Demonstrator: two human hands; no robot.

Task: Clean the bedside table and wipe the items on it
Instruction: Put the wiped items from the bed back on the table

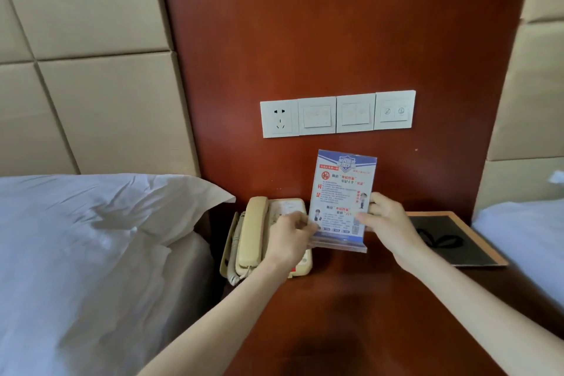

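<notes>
Hotel bedside table (351,299) between two beds, with an acrylic sign stand (341,195) held up at its back edge

Reddish wood fills my view below the wall switch panel (337,114); I have both hands on the stand, which sits dead ahead of me, upright, its long axis vertical and its printed face turned toward the camera. My left hand (290,238) pinches its lower left edge, my right hand (386,218) grips the right edge a little higher, so neither is nearer; I cannot tell whether the clear base is touching the wood or just above it. The beige telephone (265,235) lies touching-close on the left, handset running front to back, and a dark framed tray (451,238) rests to the right. I see no cloth, so I judge wiping has not begun
</notes>
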